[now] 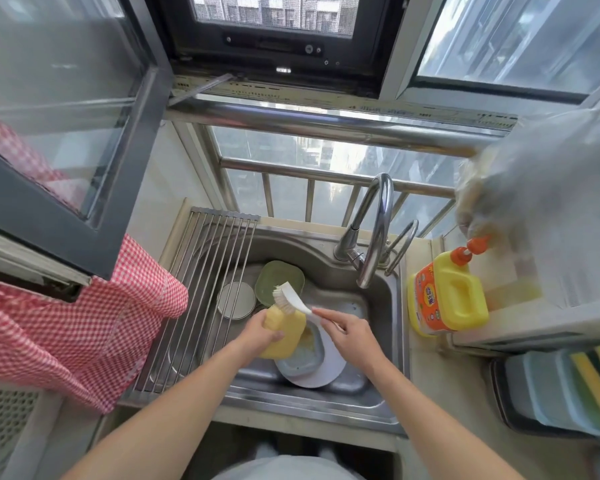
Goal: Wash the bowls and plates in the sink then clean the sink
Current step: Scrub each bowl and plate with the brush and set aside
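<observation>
Yellow dish (pixel 284 336) held tilted over the middle of the sink (pixel 378 306), gripped at its left edge by the left hand (pixel 258 332), fingers curled round the rim. Right hand (pixel 349 329) clamped on the white handle of a dish brush (pixel 290 299); bristle head sits just above the yellow dish's far edge, whether touching cannot be told. Directly beneath, on the sink floor: a grey-blue square dish (pixel 305 362) nested on a white round plate (pixel 329 368), with some yellowish residue or reflection inside the grey one. Toward the far left of the basin, a green square dish (pixel 279 278) leans against the back wall, and a grey-rimmed round plate (pixel 236 299) lies just beside it, partly under the roll-up drying rack (pixel 194 289) that covers the sink's left side. Right half of the basin floor is bare steel near the drain. Faucet (pixel 378 230) arches over the back right corner, spout pointing down, close above the hands. On the counter right of the rim, a yellow detergent bottle (pixel 447 299) with orange cap, near the edge. Farther right, a tray of sponges (pixel 593 375). Red checked cloth (pixel 84 323) hangs at left, over the rack's outer edge.
</observation>
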`<act>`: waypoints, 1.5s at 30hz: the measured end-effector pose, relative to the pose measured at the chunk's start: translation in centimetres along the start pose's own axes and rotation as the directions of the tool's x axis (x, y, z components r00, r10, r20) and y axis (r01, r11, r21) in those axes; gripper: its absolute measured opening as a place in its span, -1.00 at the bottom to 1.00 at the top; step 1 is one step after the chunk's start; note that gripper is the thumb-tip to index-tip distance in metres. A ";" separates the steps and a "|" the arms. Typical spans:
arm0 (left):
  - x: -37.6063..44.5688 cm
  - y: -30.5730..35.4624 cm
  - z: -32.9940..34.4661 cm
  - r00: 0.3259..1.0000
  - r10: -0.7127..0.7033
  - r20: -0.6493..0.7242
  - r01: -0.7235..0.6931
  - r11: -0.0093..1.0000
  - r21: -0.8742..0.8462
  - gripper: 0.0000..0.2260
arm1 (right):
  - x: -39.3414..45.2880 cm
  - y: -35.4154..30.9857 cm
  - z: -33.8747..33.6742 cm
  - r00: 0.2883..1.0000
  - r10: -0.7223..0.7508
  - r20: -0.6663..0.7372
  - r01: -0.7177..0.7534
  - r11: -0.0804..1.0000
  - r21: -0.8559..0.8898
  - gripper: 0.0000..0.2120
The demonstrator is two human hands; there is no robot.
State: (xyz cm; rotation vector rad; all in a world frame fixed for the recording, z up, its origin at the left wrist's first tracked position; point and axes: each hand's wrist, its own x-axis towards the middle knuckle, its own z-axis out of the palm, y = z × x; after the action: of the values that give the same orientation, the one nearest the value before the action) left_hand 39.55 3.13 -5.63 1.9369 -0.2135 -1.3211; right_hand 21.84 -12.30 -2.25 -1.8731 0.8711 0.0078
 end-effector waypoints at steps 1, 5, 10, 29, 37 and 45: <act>0.0 -0.1 0.0 1.000 -0.012 -0.017 0.011 0.999 -0.033 -0.66 | -0.1 0.1 -0.2 0.999 0.038 -0.023 -0.038 0.999 -0.010 -0.76; 0.1 -0.5 -0.3 1.000 -0.010 -0.016 0.008 0.994 -0.106 -0.62 | -0.7 -0.3 -0.2 0.999 0.034 0.028 -0.034 0.999 0.031 -0.75; -0.3 -0.8 -0.2 1.000 0.015 0.012 -0.013 0.991 -0.131 -0.65 | -0.2 -0.5 -0.2 0.993 0.102 -0.063 -0.104 0.994 -0.030 -0.74; -1.3 -1.9 1.6 0.911 0.107 0.399 0.184 0.760 -0.623 -0.55 | 0.7 2.5 0.7 0.892 0.397 0.217 -0.452 0.767 0.456 -0.62; 0.0 -1.1 0.6 0.987 0.035 0.160 -0.002 0.980 -0.200 -0.50 | 2.0 3.1 0.3 0.905 0.269 0.331 -0.348 0.914 0.207 -0.59; 1.9 -0.1 0.7 0.987 -0.046 0.152 0.042 0.999 0.032 -0.76 | 2.9 1.1 1.3 0.992 0.126 -0.010 -0.126 0.984 -0.124 -0.72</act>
State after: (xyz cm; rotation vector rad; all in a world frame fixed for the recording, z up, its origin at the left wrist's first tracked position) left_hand 39.79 1.93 -7.17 1.8745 -0.2674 -1.5050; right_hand 23.84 -13.17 -4.85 -1.9306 1.0092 0.1415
